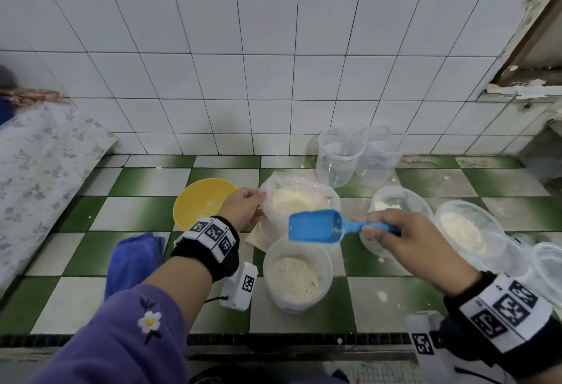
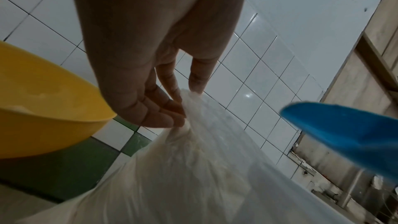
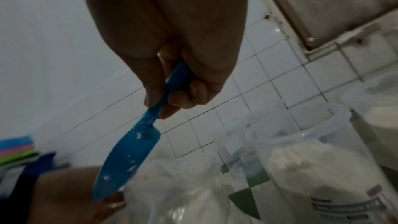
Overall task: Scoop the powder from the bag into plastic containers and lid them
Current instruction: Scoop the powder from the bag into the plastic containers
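Observation:
A clear plastic bag [image 1: 299,198] [image 2: 193,168] of pale powder stands open on the checkered floor. My left hand [image 1: 246,204] [image 2: 172,108] pinches its left rim. My right hand [image 1: 404,237] [image 3: 172,94] grips the handle of a blue scoop [image 1: 316,227] [image 2: 349,134] [image 3: 129,157], which looks empty apart from powder specks and hovers between the bag and a round clear container [image 1: 296,277] partly filled with powder. Two more containers with powder sit to the right, one [image 1: 398,204] behind my right hand and one [image 1: 465,228] beside it. Two empty containers [image 1: 339,155] [image 1: 380,152] stand by the wall.
A yellow bowl [image 1: 203,201] [image 2: 43,108] sits left of the bag. A blue cloth [image 1: 133,262] lies on the floor under my left forearm. Clear lids [image 1: 547,265] lie at the far right. A flowered fabric [image 1: 39,170] covers the left side; a white tiled wall [image 1: 243,64] rises behind.

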Motion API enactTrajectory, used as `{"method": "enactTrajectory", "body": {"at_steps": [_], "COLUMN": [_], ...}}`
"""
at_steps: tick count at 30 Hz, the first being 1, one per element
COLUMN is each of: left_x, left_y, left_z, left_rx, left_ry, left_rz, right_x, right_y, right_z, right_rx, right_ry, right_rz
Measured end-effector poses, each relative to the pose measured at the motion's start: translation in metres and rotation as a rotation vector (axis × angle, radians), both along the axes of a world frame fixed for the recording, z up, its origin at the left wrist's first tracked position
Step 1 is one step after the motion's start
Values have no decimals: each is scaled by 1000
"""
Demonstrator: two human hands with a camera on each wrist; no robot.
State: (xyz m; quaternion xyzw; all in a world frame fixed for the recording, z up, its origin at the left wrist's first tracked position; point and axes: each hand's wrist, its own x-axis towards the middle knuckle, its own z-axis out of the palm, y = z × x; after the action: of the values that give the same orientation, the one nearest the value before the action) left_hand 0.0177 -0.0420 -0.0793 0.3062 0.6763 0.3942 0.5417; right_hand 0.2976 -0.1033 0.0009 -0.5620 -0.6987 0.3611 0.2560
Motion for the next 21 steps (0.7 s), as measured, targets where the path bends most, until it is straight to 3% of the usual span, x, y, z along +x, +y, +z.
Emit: {"method": "enactTrajectory", "body": {"at_steps": [2, 4, 6, 9, 13, 17, 21], "left_x": [-1, 0, 0, 3, 7, 9, 7], "left_y": [2, 4, 7, 12, 15, 20, 23], "left_z": [-2, -4, -6, -8, -6, -5, -8], "left_rx": [-4, -16, -39, -60, -97, -147, -155], "left_ry": [39, 71, 87, 95, 72, 37, 32], "left_rz": [-18, -36, -46, -56, -71, -81, -102], "right_x": [0, -4, -15, -35, -60, -70, -71], "right_y": [15, 31, 44, 56, 62, 79, 93], "right_z": [5, 1, -6, -19, -21, -28, -51], "right_rx": [-49, 9, 130, 399, 420, 324, 265], "right_ry": [56, -38, -253, -659, -1044, -1132, -1029], "right_rz": [-81, -103, -54, 196, 424, 455, 429]}}
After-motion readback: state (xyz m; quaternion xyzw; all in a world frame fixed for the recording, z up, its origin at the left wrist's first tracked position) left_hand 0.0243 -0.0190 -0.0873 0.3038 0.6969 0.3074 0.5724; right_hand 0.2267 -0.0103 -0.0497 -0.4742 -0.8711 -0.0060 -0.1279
